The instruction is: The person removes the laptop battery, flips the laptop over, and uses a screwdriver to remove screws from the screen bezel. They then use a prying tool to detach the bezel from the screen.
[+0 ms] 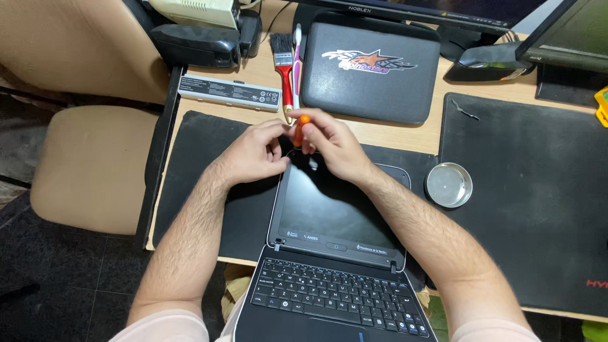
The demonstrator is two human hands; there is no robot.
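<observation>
While both forearms are reaching across the open small black laptop (335, 253), the right hand (332, 144) is closing its fingers around the orange handle of a small screwdriver (300, 130), holding it upright just above the top edge of the laptop's folded-back dark screen. The left hand (256, 152) is curling its fingers together right beside the screwdriver's lower end, at the same screen edge; whether it is pinching anything is hidden by the fingers.

The laptop is lying partly on a black rectangular desk mat (209, 171) and partly hanging over the near edge of the light wooden desk (392, 133), with its keyboard nearest the person. Just beyond the hands, a closed dark grey laptop with a star sticker (370, 69) is resting on the desk, and a red-handled paintbrush with black bristles (284, 69) is lying beside it on its left. A long pale grey battery pack (229, 92) is sitting further left. To the right of the open laptop, a round shallow metal dish (448, 185) is standing on the desk, near a larger black mat (532, 190).
</observation>
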